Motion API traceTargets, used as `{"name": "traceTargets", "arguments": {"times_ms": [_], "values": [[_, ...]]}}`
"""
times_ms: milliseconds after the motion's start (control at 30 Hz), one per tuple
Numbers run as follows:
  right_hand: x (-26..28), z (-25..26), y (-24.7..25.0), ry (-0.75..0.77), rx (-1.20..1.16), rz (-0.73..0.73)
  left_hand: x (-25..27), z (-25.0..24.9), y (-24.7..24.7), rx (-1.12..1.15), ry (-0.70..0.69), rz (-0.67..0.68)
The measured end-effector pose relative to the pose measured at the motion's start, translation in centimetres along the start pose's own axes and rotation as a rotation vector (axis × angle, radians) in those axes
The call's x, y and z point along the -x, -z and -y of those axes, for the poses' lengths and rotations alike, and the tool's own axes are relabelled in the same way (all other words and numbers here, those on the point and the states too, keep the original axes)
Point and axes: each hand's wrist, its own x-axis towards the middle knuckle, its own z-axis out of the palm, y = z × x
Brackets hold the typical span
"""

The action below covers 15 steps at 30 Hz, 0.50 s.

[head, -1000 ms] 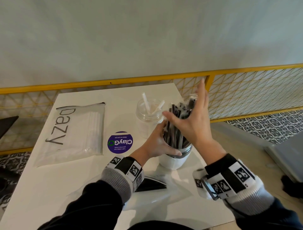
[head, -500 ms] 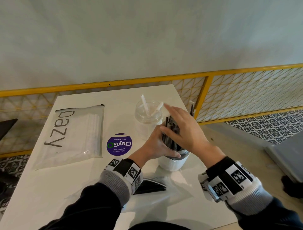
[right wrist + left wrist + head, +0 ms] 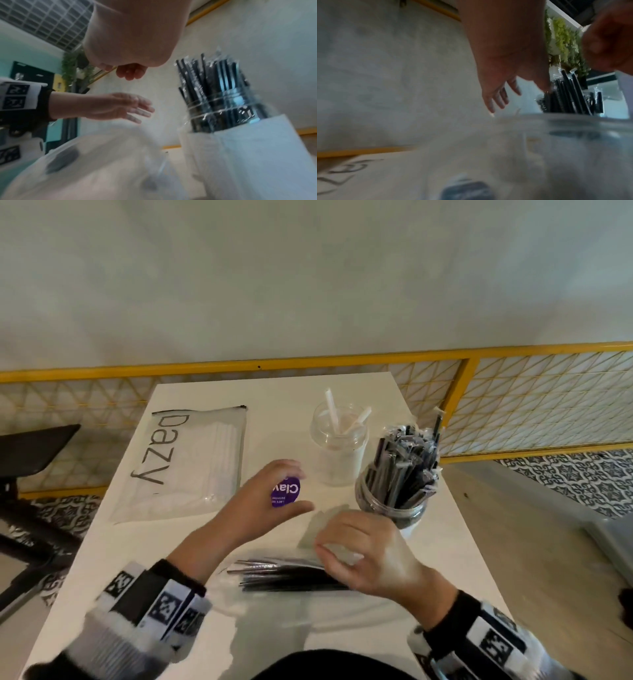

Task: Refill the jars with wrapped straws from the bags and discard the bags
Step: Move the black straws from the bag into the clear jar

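A jar [image 3: 394,501] packed with black wrapped straws stands at the table's right side, seen close in the right wrist view [image 3: 221,102]. Behind it to the left is a clear jar [image 3: 339,450] holding two white wrapped straws. A clear bag [image 3: 287,573] with several black straws lies flat near the front edge. My left hand [image 3: 274,498] hovers open over a purple sticker, fingers straight [image 3: 137,108]. My right hand [image 3: 342,546] hangs above the clear bag's right end with fingers curled [image 3: 130,71]; nothing shows in them.
A frosted bag [image 3: 191,463] printed "Dazy", full of white straws, lies on the left of the white table [image 3: 442,559]. A yellow mesh railing [image 3: 513,405] runs behind the table. A dark chair [image 3: 30,453] stands at the left.
Both hands have left the black-straw jar and drawn back toward me. The left hand moved left over the sticker; the right dropped over the clear bag.
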Motion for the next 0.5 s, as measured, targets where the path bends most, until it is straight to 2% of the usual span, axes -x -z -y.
{"name": "traceTargets", "arguments": {"times_ms": [33, 100, 167, 200, 267, 367, 433, 500], "values": [[0.5, 0.5, -0.9, -0.02, -0.036, 0.104, 2.0, 0.8, 1.2, -0.018, -0.016, -0.023], [1.1, 1.1, -2.7, -0.108, -0.069, 0.407, 5.9, 2.0, 2.9, -0.103, -0.015, 0.008], [1.2, 1.1, -4.5, -0.192, 0.041, 0.765, 8.8, 3.3, 3.6, -0.268, -0.034, 0.086], [1.2, 0.8, -5.3, -0.213, 0.134, 0.882, 9.9, 4.2, 3.5, -0.343, -0.045, 0.127], [0.7, 0.2, -6.4, -0.292, 0.266, 0.975, 11.1, 6.0, 2.9, -0.431, -0.022, 0.19], [0.5, -0.9, -8.5, -0.415, 0.385, 1.019, 11.3, 8.0, 1.9, -0.46, 0.095, 0.147], [0.5, -1.4, -10.4, -0.478, 0.423, 1.051, 11.0, 8.0, 1.6, -0.46, 0.19, 0.137], [0.5, -1.8, -12.3, -0.545, 0.406, 1.067, 10.5, 7.4, 1.4, -0.458, 0.228, 0.193]]}}
